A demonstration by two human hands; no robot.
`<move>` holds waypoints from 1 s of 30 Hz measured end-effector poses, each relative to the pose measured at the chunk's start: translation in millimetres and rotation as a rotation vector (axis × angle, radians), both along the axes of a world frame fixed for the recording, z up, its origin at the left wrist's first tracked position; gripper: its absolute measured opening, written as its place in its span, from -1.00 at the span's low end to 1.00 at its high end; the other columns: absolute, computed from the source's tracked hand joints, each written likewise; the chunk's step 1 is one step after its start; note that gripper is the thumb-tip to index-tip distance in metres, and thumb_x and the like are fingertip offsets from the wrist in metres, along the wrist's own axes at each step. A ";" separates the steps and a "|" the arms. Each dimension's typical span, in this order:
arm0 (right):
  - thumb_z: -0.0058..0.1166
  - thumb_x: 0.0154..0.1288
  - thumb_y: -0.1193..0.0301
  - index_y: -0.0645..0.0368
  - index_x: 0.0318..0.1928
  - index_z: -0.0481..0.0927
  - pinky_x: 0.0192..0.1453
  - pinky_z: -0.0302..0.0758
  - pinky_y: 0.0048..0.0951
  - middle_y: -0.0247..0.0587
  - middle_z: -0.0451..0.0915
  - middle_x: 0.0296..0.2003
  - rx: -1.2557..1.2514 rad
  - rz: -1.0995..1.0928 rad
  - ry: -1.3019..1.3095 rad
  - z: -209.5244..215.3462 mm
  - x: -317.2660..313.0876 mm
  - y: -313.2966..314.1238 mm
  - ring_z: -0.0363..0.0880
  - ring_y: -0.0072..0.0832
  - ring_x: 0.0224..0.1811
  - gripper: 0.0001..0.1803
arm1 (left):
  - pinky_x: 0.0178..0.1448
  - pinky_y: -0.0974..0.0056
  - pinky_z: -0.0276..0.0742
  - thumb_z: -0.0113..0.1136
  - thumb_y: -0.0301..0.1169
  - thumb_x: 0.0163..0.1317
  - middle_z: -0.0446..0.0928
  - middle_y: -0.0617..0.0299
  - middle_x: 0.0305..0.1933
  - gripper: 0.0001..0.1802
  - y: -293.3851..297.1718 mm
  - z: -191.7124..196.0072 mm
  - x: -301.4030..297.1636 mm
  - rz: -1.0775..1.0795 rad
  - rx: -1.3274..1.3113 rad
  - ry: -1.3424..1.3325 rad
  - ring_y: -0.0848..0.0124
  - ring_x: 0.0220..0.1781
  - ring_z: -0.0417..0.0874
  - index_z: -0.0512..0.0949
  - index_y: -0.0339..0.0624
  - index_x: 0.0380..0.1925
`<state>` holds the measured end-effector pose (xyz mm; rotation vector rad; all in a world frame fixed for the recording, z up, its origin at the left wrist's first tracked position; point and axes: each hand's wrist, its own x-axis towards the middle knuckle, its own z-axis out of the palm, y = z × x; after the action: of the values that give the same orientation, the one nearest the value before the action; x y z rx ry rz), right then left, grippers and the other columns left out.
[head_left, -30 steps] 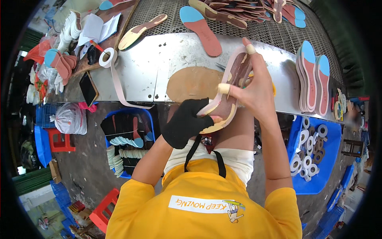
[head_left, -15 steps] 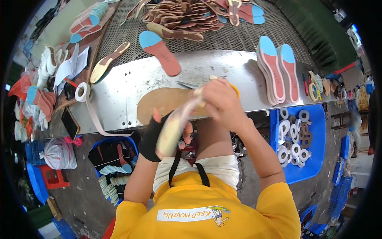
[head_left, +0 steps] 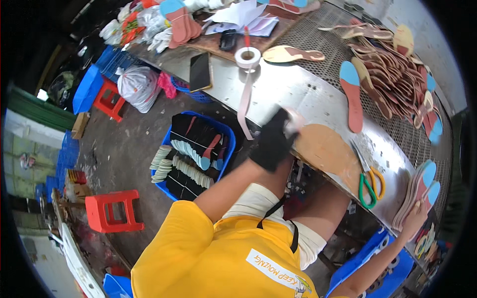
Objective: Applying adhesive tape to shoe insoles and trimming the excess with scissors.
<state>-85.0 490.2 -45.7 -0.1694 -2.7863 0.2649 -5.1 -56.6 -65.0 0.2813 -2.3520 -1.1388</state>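
Observation:
My left hand, in a black glove, is over the front edge of the metal table, beside a brown oval board. It is smeared by motion; a pale pinkish blur shows at its fingers, and I cannot make out whether it holds anything. At the far right, my right hand has its fingers closed on the heel end of a red and blue insole at the stacks there. Scissors with green and orange handles lie on the board's right side. Another red and blue insole lies alone behind the board.
A heap of brown insoles covers part of the mesh surface. Left of it are a tape roll, a phone and papers. A blue bin of insoles and a red stool stand on the floor.
My view has turned left. The pale insole between my hands is no longer seen there. My right hand has moved right to the insole stacks; my left hand has moved left along the table edge.

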 end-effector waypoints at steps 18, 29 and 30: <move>-0.03 0.34 0.44 0.31 0.05 0.55 -0.33 0.47 -0.61 -0.20 0.63 -0.35 -1.015 0.806 -0.629 3.8 30.8 -429.1 0.55 -0.63 -0.43 -0.67 | 0.19 0.10 0.46 0.32 -0.21 0.11 0.47 -0.18 0.08 -0.43 7.8 -3.7 125.2 -0.775 0.176 -0.218 0.00 0.14 0.52 0.45 -0.27 0.09; -0.10 0.35 0.30 0.32 -0.30 0.53 -0.57 0.15 -0.61 -0.46 0.34 -0.67 -0.863 0.735 -0.784 77.0 104.9 -263.6 0.26 -0.71 -0.64 -0.69 | -0.35 0.46 0.57 0.04 -0.23 0.35 0.62 0.08 -0.12 -0.70 -40.9 6.5 16.8 -0.475 1.003 -0.376 0.48 -0.25 0.60 0.49 -0.23 -0.11; -0.06 0.33 0.08 0.34 -0.30 0.59 -0.65 0.04 -0.61 -0.49 0.28 -0.72 -0.843 0.738 -0.803 84.9 115.8 -235.2 0.17 -0.72 -0.73 -0.51 | -0.43 0.51 0.52 0.03 -0.21 0.36 0.61 0.06 -0.12 -0.69 -36.7 2.2 4.4 -0.535 1.441 -0.244 0.51 -0.31 0.57 0.48 -0.23 -0.10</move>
<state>30.8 255.0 39.2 0.7308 -3.1218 1.8993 -0.7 -93.3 -62.8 0.2523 -1.3167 -3.0233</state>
